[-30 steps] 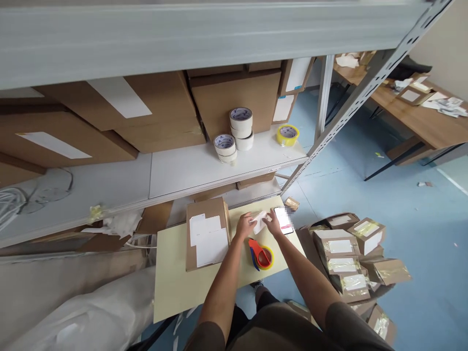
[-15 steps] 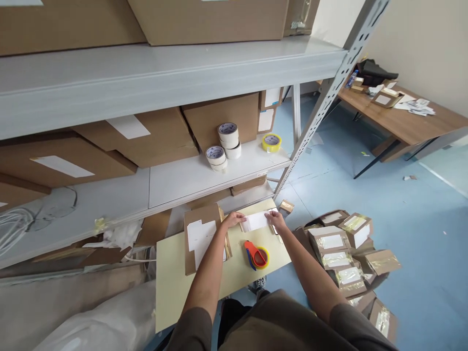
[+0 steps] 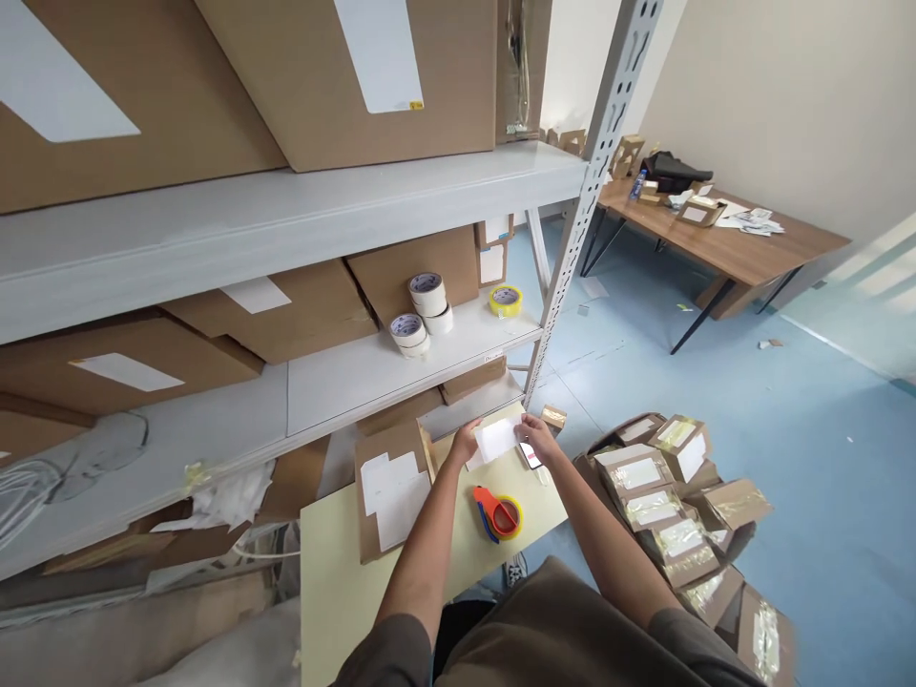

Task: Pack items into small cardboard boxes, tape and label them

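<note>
A white sheet of paper [image 3: 497, 439] is stretched between my two hands above the small cream table. My left hand [image 3: 466, 444] grips its left edge, and my right hand [image 3: 535, 434] pinches the right edge. Under my right hand lies a phone [image 3: 530, 455], partly hidden. Closer to my body, a red and blue tape dispenser [image 3: 499, 515] with a yellow-rimmed roll rests on the table. Left of my left forearm lies a flat piece of cardboard [image 3: 368, 549] with white labels [image 3: 393, 491] on it.
Grey metal shelving [image 3: 429, 367] stands in front, holding large cartons, white tape rolls [image 3: 427, 294] and a yellow tape roll [image 3: 505, 301]. Several taped small boxes [image 3: 679, 544] are heaped on the blue floor at right. A brown desk [image 3: 773, 253] stands farther back.
The camera view has tilted up and turned right. The sheet between my hands looks shorter and more tilted, with my hands closer together. More of the phone shows.
</note>
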Demonstrator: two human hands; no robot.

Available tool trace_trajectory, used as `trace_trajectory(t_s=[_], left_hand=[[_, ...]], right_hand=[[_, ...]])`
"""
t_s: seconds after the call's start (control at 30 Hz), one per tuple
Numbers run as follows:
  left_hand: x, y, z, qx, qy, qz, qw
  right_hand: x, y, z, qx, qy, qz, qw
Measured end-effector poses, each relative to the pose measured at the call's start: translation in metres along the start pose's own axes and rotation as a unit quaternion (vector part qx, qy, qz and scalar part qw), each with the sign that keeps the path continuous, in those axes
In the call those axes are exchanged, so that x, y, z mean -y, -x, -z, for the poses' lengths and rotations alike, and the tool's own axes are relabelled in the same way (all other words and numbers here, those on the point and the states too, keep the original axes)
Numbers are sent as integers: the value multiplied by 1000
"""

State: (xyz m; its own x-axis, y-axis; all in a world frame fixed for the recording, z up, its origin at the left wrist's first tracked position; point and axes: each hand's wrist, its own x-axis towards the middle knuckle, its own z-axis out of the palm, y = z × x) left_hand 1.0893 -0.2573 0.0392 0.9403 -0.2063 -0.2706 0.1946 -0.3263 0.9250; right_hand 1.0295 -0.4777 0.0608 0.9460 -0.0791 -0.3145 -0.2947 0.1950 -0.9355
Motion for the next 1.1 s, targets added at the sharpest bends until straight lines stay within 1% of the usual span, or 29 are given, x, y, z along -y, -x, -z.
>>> trace_trajectory(t_s=[0.03, 0.1, 0.17, 0.2, 0.23, 0.3, 0.37, 0.43, 0.47, 0.5, 0.53, 0.57, 0.63, 0.67, 0.73, 0.83, 0.93, 1.1], left_hand=[[-4, 10, 3, -10, 19, 0, 1000], [-8, 36, 14, 2, 58, 2, 998], [-7, 71, 29, 56, 111, 3, 992], [-5, 89, 35, 74, 112, 2, 991], [-2, 106, 41, 68, 98, 5, 993], [3, 136, 50, 27, 77, 20, 996], [5, 156, 58, -51, 91, 38, 994], [1, 169, 65, -144, 132, 46, 980], [-2, 174, 69, -189, 152, 46, 969], [-8, 178, 73, -229, 167, 46, 958], [-15, 181, 76, -261, 179, 44, 948], [-23, 184, 78, -285, 188, 41, 939], [-40, 190, 81, -310, 210, 29, 927], [-49, 193, 81, -313, 220, 18, 924], [-65, 198, 79, -306, 239, -4, 922], [-83, 202, 74, -280, 263, -26, 923], [-91, 203, 68, -265, 275, -29, 924], [-92, 204, 63, -251, 280, -31, 926]], right_hand=[[7, 3, -4, 26, 14, 3, 1000], [20, 7, -17, 81, 40, 7, 996], [31, 9, -35, 131, 65, 10, 989], [34, 9, -47, 153, 76, 15, 985], [37, 10, -60, 172, 84, 24, 981], [40, 11, -87, 203, 91, 45, 974], [40, 16, -112, 209, 80, 71, 972], [37, 27, -129, 180, 69, 84, 978], [36, 34, -134, 159, 68, 83, 981], [35, 43, -137, 144, 70, 76, 984], [35, 53, -139, 143, 75, 64, 985], [36, 64, -139, 153, 77, 50, 984], [41, 86, -138, 190, 62, 29, 979], [45, 96, -138, 205, 45, 26, 977], [56, 114, -138, 213, 6, 38, 976], [70, 128, -137, 216, -28, 62, 974], [77, 133, -135, 213, -36, 64, 974], [76, 135, -127, 193, -37, 68, 978]])
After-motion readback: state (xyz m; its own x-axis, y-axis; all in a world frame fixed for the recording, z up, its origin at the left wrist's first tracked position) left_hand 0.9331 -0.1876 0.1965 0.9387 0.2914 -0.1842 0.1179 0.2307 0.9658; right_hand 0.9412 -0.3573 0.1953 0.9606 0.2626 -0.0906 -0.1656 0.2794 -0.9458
